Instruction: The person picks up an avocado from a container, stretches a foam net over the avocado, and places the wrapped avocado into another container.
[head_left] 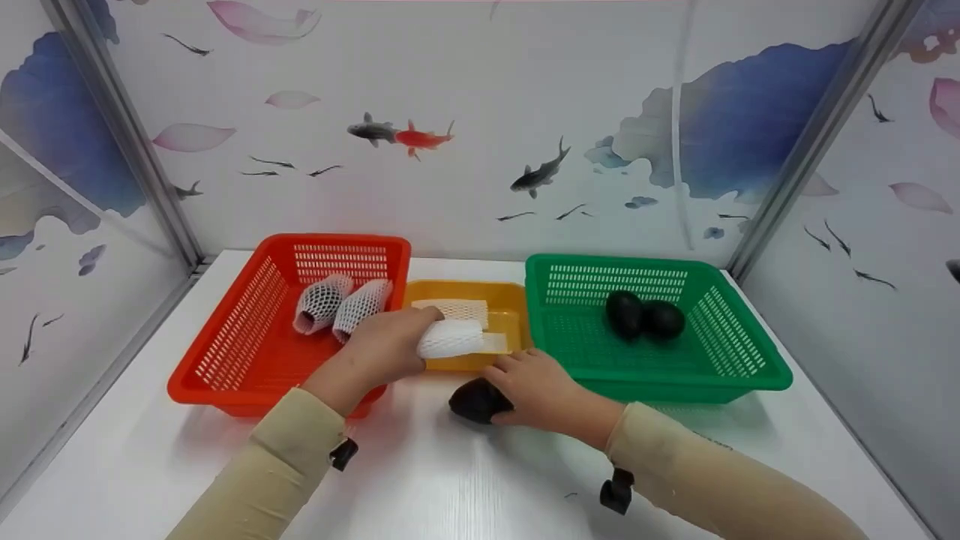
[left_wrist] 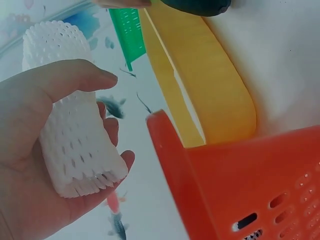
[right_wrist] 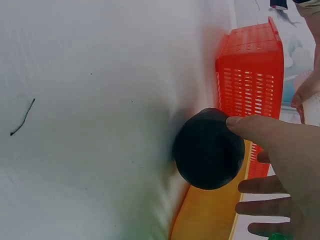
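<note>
My left hand (head_left: 382, 341) grips a white foam net sleeve (left_wrist: 80, 135), thumb across one side and fingers behind it. The sleeve is held above the yellow tray (head_left: 514, 300), beside the red basket's rim. On the white table just in front of that tray lies a dark egg-shaped fruit (head_left: 474, 401), like an avocado. My right hand (head_left: 544, 394) is at the fruit's right end. In the right wrist view its thumb tip (right_wrist: 234, 121) meets the fruit's edge, while the other fingers extend loosely beside it. More white netting (head_left: 461, 309) lies in the yellow tray.
A red basket (head_left: 187, 375) at the left contains two netted pieces (head_left: 322, 304). At the right, a green basket (head_left: 720, 375) contains two dark fruits (head_left: 664, 321). Printed panels (head_left: 465, 210) stand behind and on both sides of the table (head_left: 450, 487).
</note>
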